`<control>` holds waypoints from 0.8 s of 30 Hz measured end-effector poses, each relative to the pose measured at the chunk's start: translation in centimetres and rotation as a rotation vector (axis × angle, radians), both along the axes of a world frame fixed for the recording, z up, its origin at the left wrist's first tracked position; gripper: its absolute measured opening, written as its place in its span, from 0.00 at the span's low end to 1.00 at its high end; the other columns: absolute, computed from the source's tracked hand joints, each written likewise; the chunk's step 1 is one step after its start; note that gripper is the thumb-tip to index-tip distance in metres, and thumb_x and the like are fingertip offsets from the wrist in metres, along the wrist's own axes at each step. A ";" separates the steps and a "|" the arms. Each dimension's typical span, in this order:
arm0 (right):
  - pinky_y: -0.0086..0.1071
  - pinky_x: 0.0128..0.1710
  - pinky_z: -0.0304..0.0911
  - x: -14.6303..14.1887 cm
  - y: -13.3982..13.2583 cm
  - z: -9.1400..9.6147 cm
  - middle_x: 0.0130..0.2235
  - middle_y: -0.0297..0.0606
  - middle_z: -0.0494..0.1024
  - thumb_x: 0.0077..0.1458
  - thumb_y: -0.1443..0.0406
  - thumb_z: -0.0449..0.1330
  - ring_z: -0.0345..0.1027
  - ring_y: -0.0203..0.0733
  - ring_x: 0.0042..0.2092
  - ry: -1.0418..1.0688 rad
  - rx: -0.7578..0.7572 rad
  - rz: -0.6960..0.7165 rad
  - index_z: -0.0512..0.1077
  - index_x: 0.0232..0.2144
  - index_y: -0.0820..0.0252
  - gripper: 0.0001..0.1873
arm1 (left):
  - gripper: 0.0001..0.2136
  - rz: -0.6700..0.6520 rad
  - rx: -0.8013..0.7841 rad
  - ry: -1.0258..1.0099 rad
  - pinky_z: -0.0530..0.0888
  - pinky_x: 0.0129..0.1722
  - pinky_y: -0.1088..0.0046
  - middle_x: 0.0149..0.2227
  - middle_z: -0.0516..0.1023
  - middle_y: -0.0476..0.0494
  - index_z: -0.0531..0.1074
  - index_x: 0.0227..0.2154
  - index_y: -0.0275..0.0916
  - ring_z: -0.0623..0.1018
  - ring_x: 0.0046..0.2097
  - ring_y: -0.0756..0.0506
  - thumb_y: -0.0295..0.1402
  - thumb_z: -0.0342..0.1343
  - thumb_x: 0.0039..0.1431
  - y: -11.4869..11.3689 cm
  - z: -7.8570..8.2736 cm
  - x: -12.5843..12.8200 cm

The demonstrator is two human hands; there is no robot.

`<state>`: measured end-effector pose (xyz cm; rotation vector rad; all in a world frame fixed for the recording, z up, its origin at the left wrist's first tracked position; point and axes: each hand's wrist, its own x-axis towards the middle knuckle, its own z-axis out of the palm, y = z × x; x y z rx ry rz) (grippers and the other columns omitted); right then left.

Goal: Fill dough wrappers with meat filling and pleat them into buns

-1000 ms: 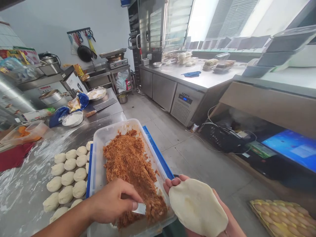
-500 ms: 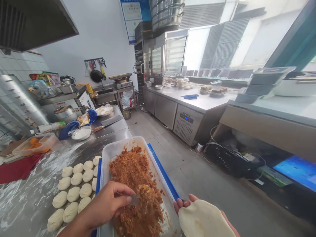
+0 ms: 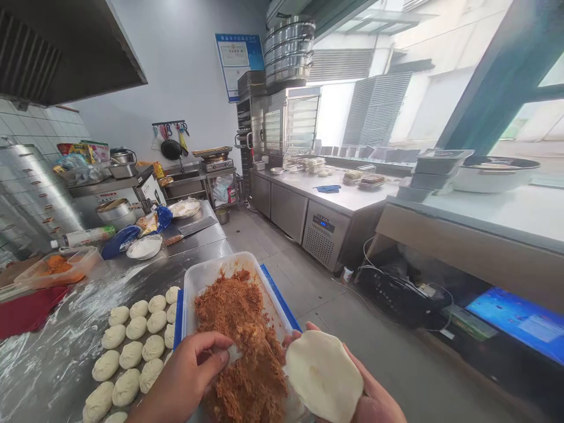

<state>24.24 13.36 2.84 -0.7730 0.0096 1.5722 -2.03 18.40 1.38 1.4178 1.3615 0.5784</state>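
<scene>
- Dough wrapper (image 3: 324, 376) has come nearer the filling tub (image 3: 198, 275), cupped in the right hand (image 3: 374, 402).
- Left hand (image 3: 194, 367) pinches a spatula (image 3: 234, 353) at the filling (image 3: 233, 305).
- Scooping seems underway; loading calls for a level wrapper.

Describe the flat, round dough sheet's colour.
The flat, round dough sheet is pale cream, clearest in the head view.

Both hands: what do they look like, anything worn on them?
Left hand and right hand are both bare: five-fingered, no gloves. No sleeve, watch or cable shows in frame. No ring shows on the left; the right's fingers are partly hidden, so can't rule one out.
</scene>
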 end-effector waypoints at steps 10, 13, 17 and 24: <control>0.42 0.46 0.82 -2.2 0.6 2.5 0.49 0.53 0.85 0.57 0.73 0.58 0.81 0.54 0.50 0.094 -0.126 -0.151 0.81 0.44 0.68 0.15 | 0.14 0.103 0.340 0.177 0.70 0.56 0.64 0.51 0.82 0.46 0.80 0.49 0.47 0.78 0.53 0.42 0.43 0.54 0.68 0.3 1.1 0.0; 0.44 0.42 0.83 -1.3 0.3 2.5 0.48 0.59 0.84 0.51 0.74 0.60 0.81 0.61 0.50 -0.004 -0.130 -0.196 0.81 0.41 0.69 0.14 | 0.14 0.027 0.144 0.086 0.73 0.46 0.66 0.43 0.83 0.43 0.80 0.46 0.41 0.79 0.43 0.44 0.41 0.56 0.65 0.8 -0.4 0.0; 0.46 0.45 0.82 -0.1 -0.2 1.6 0.48 0.62 0.84 0.45 0.78 0.64 0.81 0.63 0.49 -0.097 -0.072 -0.236 0.80 0.42 0.69 0.19 | 0.18 0.060 -0.057 -0.024 0.66 0.29 0.72 0.34 0.78 0.46 0.76 0.50 0.37 0.71 0.28 0.49 0.44 0.55 0.65 0.3 -0.6 0.0; 0.45 0.44 0.82 -0.7 0.6 1.3 0.51 0.63 0.82 0.63 0.71 0.55 0.82 0.58 0.48 0.064 -0.123 -0.203 0.75 0.52 0.72 0.17 | 0.21 -0.252 0.512 0.877 0.75 0.49 0.65 0.48 0.77 0.39 0.76 0.50 0.42 0.80 0.48 0.43 0.22 0.39 0.68 1.9 -0.8 1.5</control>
